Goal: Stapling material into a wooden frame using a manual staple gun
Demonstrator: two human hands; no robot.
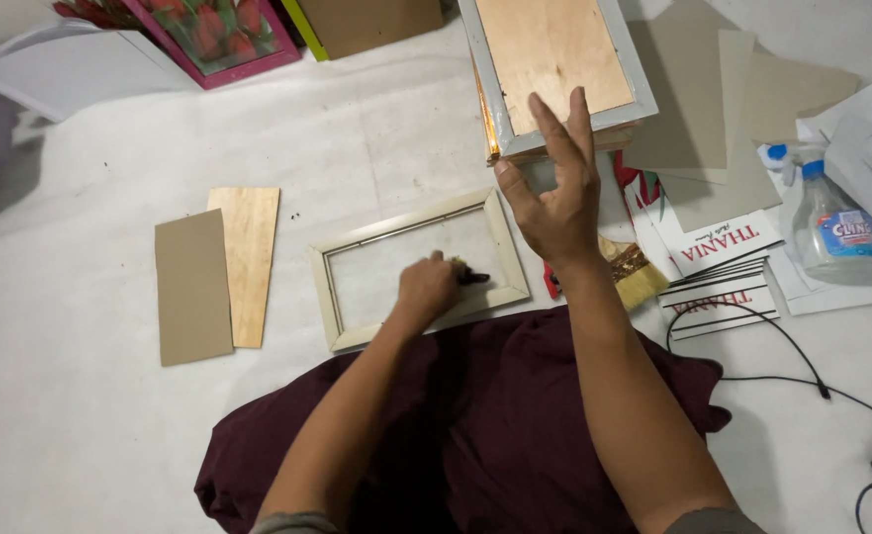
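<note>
A cream picture frame (342, 255) lies flat on the white floor in front of me. My left hand (426, 289) rests on its near right corner, fingers closed around a small dark tool (473, 278) whose tip pokes out to the right. My right hand (557, 183) hovers raised above the frame's right end, fingers spread and holding nothing, just in front of a stack of frames (554, 74) with wooden backs. A brown cardboard sheet (191, 287) and a thin plywood panel (250, 262) lie side by side left of the frame.
A paintbrush (634, 277) lies right of the frame, by printed cards (718, 272). A spray bottle (831, 227), grey boards (703, 109) and white paper sit at the right. A black cable (802, 381) runs along the floor. A pink-framed flower picture (218, 35) lies at the top left.
</note>
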